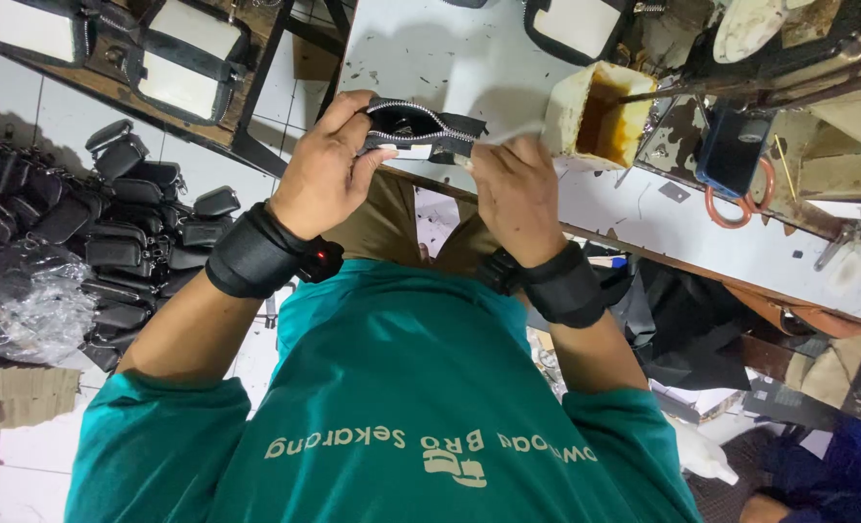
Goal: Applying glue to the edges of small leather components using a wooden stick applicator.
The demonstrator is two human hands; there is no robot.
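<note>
Both hands meet over the near edge of the white desk (450, 58). The left hand (326, 169) pinches a small black zippered pouch (413, 128); the right hand (513, 189) grips its right end. A glue-stained tub (595, 116) stands just right. Black pouches (130, 223) crowd the floor at left.

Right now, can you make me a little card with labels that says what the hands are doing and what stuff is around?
Left hand: left hand grips a small black zippered pouch, fingers curled over its top edge
Right hand: right hand pinches the pouch's right end and a thin white stick
Wrists: black bands on both
Table: white worktable, stained
Pot: white container with brown glue-like liquid, right of the pouch
Floor: pile of black pouches at the left
Shirt: teal
</note>
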